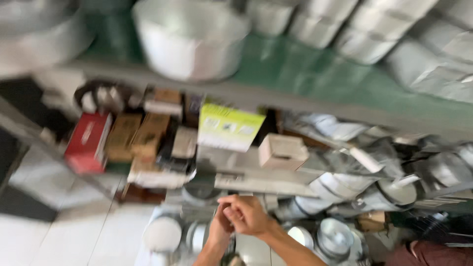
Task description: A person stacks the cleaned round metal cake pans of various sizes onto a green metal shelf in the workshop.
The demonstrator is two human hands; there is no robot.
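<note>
The picture is blurred by motion. My left hand (pixel 219 229) and my right hand (pixel 247 215) meet low in the middle, in front of a cluttered shelf unit (pixel 276 96). The right hand's curled fingers lie against the left hand's fingertips. Whether anything small sits between them cannot be made out. A dark, unclear object (pixel 229 257) shows just below the wrists. Nearest behind the hands are stacked shiny metal lids and pans (pixel 335 236).
A large metal bowl (pixel 189 37) and several other metal pots stand on the green top shelf. The shelf below carries a red box (pixel 88 143), brown boxes (pixel 138 135), a yellow-green box (pixel 229 127) and a pale small box (pixel 283 150). White floor tiles (pixel 59 231) lie at the left.
</note>
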